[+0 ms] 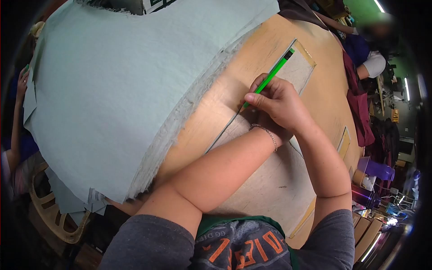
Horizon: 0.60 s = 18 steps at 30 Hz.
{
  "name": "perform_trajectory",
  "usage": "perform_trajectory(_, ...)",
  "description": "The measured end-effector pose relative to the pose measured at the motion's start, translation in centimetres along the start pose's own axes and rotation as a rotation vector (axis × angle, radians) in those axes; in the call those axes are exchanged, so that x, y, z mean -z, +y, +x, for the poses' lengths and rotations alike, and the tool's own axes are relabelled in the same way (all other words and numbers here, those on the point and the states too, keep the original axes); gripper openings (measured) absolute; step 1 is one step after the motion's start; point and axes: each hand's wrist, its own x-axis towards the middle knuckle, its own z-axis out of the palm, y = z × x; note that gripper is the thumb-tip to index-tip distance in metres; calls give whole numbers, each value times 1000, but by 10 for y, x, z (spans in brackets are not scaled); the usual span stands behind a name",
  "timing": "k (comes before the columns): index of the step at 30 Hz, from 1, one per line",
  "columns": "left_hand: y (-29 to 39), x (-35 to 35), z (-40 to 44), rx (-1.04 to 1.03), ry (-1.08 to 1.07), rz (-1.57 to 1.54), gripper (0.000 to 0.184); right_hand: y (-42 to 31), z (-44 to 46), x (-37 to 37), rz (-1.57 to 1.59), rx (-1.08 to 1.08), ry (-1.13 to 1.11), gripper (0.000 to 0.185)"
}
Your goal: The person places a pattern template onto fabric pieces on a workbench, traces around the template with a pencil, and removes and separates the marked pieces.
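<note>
My right hand (281, 101) is closed on a green pencil (271, 80), holding it tilted with the tip down. The tip meets the dark edge of a long grey, flat panel (252, 180) lying on the tan surface. My left arm crosses under my right hand. Little of my left hand (268, 122) shows, beside a chain bracelet at the wrist; its fingers are hidden behind my right hand. Left of both hands spreads a large pale blue-grey sheet (112, 81) with a ragged, fibrous edge, looking like leather.
The tan tabletop (216, 105) runs beneath the panel. Dark red cloth (357, 108) hangs over its right edge. A person (366, 54) is at the far right, and another person's arm (19, 99) is at the left. A plastic chair (54, 216) stands lower left, and a purple container (378, 168) at right.
</note>
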Motion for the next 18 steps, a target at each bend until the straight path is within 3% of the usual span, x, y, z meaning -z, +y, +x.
perform_trajectory(2, -1, -1, -6, -30, 73, 46, 74, -15, -5, -8, -202, -14, -20, 15)
perform_trajectory(8, -10, -18, -13, -83, 331, 409, 78, -27, -11, -22, -397, -76, -131, 19)
perform_trajectory(13, -7, -11, -16, -93, 284, 156, 84, -29, -17, -34, -624, 14, -176, 18)
perform_trajectory(16, -10, -11, -14, -101, 275, 141, 82, -24, -12, -21, -596, 29, -105, 18)
perform_trajectory(18, -5, -11, -10, -90, 239, 130, 81, -10, -7, -2, -340, -39, -2, 17)
